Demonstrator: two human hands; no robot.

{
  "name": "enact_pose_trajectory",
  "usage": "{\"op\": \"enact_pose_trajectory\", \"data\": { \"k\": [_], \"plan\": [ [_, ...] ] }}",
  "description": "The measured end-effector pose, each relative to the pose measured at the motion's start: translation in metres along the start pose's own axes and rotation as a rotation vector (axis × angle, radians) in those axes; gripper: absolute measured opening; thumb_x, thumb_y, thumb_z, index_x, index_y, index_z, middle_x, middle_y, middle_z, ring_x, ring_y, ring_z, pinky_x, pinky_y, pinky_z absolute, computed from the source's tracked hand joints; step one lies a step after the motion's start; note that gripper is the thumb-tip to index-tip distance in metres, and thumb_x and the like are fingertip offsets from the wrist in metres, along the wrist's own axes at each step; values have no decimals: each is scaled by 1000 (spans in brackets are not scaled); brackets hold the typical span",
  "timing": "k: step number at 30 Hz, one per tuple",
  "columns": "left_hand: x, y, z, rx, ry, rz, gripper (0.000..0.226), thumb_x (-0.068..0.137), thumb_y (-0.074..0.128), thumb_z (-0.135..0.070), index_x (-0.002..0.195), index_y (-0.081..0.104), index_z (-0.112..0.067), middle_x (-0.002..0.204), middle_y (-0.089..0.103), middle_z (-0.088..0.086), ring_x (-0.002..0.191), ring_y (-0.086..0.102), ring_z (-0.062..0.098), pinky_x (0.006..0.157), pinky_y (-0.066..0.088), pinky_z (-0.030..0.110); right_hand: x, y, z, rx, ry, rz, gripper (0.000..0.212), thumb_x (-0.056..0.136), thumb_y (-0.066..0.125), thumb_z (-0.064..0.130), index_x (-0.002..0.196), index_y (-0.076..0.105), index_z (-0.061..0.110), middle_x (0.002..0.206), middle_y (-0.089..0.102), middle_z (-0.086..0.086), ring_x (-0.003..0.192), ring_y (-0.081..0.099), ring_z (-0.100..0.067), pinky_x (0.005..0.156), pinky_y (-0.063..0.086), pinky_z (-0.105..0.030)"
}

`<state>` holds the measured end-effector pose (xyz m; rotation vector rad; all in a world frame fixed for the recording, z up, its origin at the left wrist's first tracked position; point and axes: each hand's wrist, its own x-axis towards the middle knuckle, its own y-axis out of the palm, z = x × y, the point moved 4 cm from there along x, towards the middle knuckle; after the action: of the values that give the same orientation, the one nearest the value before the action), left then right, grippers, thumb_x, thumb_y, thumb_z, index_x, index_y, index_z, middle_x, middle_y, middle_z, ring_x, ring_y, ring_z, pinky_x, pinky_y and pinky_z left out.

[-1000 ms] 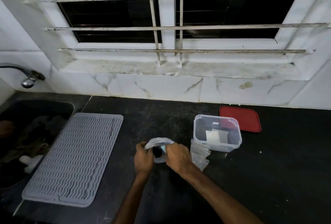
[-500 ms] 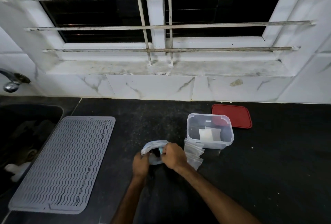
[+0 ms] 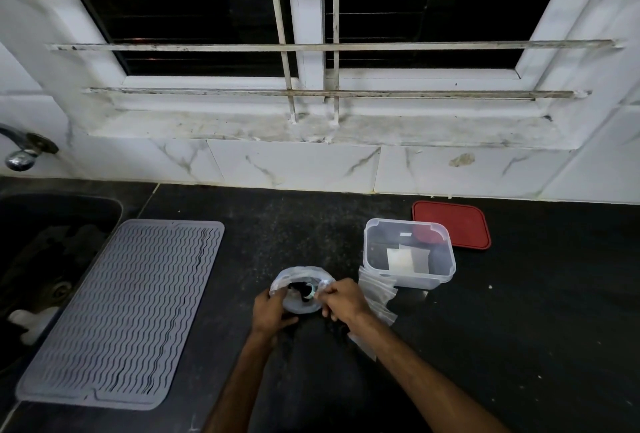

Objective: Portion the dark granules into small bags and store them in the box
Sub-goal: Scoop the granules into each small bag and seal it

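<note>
Both forearms are reaching in from the bottom edge and converging over the black counter (image 3: 519, 328), bare to the elbow. The left hand (image 3: 273, 311) is lying knuckles-up with its fingers curled round the left side of a crumpled clear plastic bag (image 3: 301, 308), gripping it so the mouth is gaping upward. The right hand (image 3: 341, 301) is coming in at a slant from the right, wrist slightly raised, fingers bent and bunched, pinching the bag's right rim. A small pale-green item (image 3: 312, 292) is showing right at those fingertips (whether it is pinched too cannot be told). The dark granules (image 3: 298, 289) are sitting inside the bag, visible through its open mouth between the two hands.

Just right of the right hand, a loose stack of small clear bags (image 3: 375, 289) is lying on the counter, partly running under the wrist and touching the front of the clear box (image 3: 408, 282). The box is standing open with a white packet (image 3: 401, 259) lying flat on its bottom. The red lid (image 3: 453, 225) is lying flat behind it, near the tiled wall.

A grey ribbed mat (image 3: 121, 311) is lying well to the left, beside the sink (image 3: 52, 242), with a tap (image 3: 20, 152) jutting out above.
</note>
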<state>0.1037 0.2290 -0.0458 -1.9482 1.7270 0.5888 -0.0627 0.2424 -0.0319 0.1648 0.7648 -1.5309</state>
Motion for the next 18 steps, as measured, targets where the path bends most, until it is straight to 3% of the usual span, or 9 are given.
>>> {"op": "enact_pose_trajectory", "data": {
  "k": [3,6,12,15,18],
  "plan": [
    [2,1,-2,-9,-9,-19,17,99,52,-22,103,63,-10,96,69,12,86,67,28,61,55,36,1,0,-1,-27,-28,-14,24,90,64,24,67,69,16,56,64,-4,37,47,-7,50,45,-25],
    [4,6,-1,49,41,-7,19,97,55,-24,106,64,-10,99,71,12,92,69,29,62,57,37,3,-2,-3,-111,-42,-70,28,92,60,29,70,71,16,55,66,-4,37,50,-8,46,45,-24],
    [5,6,-2,200,189,25,12,95,61,-22,98,71,-18,97,75,7,93,71,23,85,58,47,6,3,1,-189,-60,-135,27,89,58,24,71,73,11,57,69,-5,39,53,-7,49,50,-26],
    [2,6,-7,203,167,41,12,95,60,-23,92,71,-20,94,74,6,92,69,25,80,56,43,8,4,2,-106,-53,-104,28,89,60,22,65,71,13,55,67,-6,39,52,-11,49,50,-28],
    [5,3,-5,97,20,9,15,97,55,-24,91,67,-16,92,70,9,86,65,24,69,52,36,6,1,0,-39,-59,-77,27,89,62,21,63,69,18,54,64,-4,39,49,-11,47,45,-26]
  ]
}}
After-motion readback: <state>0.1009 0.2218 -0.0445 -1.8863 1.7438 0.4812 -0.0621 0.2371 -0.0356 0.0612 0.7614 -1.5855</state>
